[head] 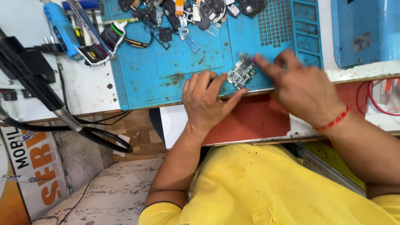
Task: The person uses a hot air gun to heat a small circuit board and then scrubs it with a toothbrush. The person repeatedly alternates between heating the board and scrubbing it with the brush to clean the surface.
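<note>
Left hand [207, 100] flat, palm down, fingers spread and pointing forward; right hand [298, 85] blurred, forefinger extended leftward, red thread band on wrist; both forearms bare.

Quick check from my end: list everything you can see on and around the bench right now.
circuit board: one, green and silver, near edge of mat, between both hands
mat: one, blue, stained, on bench
loose parts: many, mostly black, far edge of mat
handheld tool: one, blue, left of mat
hose: one, black, far left
blue box: one, far right
red wire: one, right edge
left hand: fingers touching board's near edge
right hand: blurred, at board's right; red wrist thread
</note>
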